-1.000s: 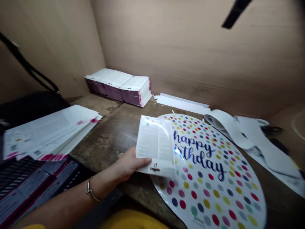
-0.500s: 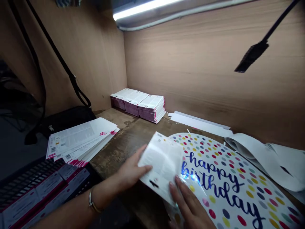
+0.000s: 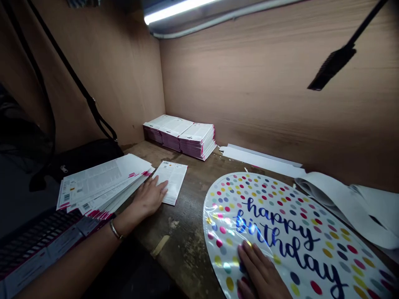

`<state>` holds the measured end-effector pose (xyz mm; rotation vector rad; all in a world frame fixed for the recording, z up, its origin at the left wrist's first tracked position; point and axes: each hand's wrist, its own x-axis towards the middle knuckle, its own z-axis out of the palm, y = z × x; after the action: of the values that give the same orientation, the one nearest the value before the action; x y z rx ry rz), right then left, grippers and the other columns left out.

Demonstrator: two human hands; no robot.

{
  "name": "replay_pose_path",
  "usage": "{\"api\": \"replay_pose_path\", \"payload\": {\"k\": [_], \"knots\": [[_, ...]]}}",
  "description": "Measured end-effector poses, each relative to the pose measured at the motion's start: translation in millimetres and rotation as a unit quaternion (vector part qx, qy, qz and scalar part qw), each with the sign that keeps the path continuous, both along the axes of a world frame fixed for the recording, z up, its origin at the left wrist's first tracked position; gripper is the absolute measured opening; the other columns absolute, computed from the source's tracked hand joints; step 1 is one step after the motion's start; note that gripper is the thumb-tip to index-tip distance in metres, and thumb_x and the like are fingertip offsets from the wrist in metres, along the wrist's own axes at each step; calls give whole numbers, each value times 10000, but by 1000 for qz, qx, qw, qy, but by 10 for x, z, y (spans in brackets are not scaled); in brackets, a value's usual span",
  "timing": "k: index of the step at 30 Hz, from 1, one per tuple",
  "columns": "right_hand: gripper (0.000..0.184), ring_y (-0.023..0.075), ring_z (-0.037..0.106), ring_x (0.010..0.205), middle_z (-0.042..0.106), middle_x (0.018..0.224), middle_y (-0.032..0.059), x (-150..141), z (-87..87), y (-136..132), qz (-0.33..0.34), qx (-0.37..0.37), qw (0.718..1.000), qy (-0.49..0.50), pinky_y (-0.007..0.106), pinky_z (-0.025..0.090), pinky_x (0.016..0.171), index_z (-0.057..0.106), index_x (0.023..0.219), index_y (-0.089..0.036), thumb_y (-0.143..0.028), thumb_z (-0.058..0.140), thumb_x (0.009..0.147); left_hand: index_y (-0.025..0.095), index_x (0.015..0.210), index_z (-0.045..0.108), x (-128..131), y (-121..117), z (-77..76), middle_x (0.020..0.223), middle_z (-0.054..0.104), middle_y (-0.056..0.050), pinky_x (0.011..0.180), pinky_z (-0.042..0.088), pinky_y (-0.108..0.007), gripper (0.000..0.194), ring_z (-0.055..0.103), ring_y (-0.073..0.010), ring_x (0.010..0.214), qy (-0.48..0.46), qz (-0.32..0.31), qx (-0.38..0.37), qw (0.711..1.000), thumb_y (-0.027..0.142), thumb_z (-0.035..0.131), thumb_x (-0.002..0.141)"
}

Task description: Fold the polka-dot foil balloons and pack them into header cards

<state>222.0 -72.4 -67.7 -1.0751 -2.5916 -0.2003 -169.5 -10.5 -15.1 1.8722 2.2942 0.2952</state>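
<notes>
My left hand (image 3: 149, 197) lies flat and open on a white printed card (image 3: 171, 181) on the wooden bench, beside a fanned stack of the same cards (image 3: 101, 185). A bracelet circles that wrist. My right hand (image 3: 260, 274) rests with fingers stretched out on the lower edge of a flat round foil balloon (image 3: 289, 232) printed with coloured dots and "happy birthday" in blue script. The balloon lies on the bench at the right.
Three stacks of white and magenta cards (image 3: 181, 136) stand against the back wall. White paper strips (image 3: 262, 161) and curled white sheets (image 3: 339, 203) lie at the right. A black bag (image 3: 81, 158) sits at the left; a dark crate (image 3: 28, 249) holds more cards.
My left hand carried the card off the balloon's edge to the left and laid it down by the fanned stack. My right hand slid down the balloon.
</notes>
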Motion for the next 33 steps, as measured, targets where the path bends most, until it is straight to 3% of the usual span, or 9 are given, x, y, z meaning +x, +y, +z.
{"api": "replay_pose_path", "payload": {"k": [7,10,12,15,18,22,26,29,33], "knots": [[482,291,370,1303,416,1404,103,-443,518,-220,-123,-126,984,16,487,396,1032,457,1340,-126,-233,450,870,245,1384,383,-2,189,63,1489,258,-132,1041,177,-594,464,198,-357,1365,98,-111,-59,987,343,351,932],[492,246,289,1351,352,1453,82,-262,754,-250,-175,-149,969,85,457,369,1059,403,1375,-148,-198,401,886,166,1309,484,323,110,253,1459,318,-142,1054,208,-562,428,244,-351,1348,73,-215,79,971,311,398,915],[507,232,249,1369,332,1468,55,40,875,-373,-216,-144,960,108,471,344,1072,408,1373,-190,-156,396,867,138,1309,464,731,-111,369,1365,454,-131,1067,291,-435,475,382,-264,1280,-9,-326,162,932,348,493,883],[629,252,225,1376,293,1487,9,498,957,-712,-190,-205,959,43,511,338,1063,376,1385,-286,-122,481,787,242,1237,533,1381,-517,420,1277,554,-52,1039,362,-378,381,449,-222,1226,-81,-540,102,832,320,553,864],[676,290,214,1374,270,1494,11,666,906,-1050,-140,-226,964,-5,555,339,1040,327,1403,-329,-156,537,784,244,1281,493,1791,-769,325,1290,542,-66,1029,379,-409,503,435,-257,1235,-125,-624,11,772,326,635,805],[487,289,312,1338,441,1406,31,458,732,-1166,-96,-201,974,39,545,343,1036,488,1302,-319,-199,543,834,195,1232,528,1935,-840,174,1252,553,-104,1002,405,-419,466,444,-278,1214,-139,-633,3,761,367,632,812],[266,202,597,1058,667,1111,60,168,660,-959,-174,-181,940,229,374,479,916,657,1049,-236,-150,475,875,166,1150,576,1949,-814,163,1117,623,-103,906,462,-351,264,562,-217,1044,-133,-625,36,768,224,454,923],[194,158,646,798,693,871,37,43,693,-813,-234,-186,895,333,266,521,706,673,923,-211,-217,481,892,177,1016,635,1988,-714,223,959,666,-60,755,480,-261,251,608,-167,858,-201,-543,-3,815,208,400,935],[135,163,631,796,674,874,30,73,731,-762,-269,-167,875,365,263,514,692,637,942,-205,-271,566,847,173,850,678,2064,-499,279,799,678,-20,680,440,-232,193,600,-151,746,-306,-426,-108,844,242,498,869]]}}
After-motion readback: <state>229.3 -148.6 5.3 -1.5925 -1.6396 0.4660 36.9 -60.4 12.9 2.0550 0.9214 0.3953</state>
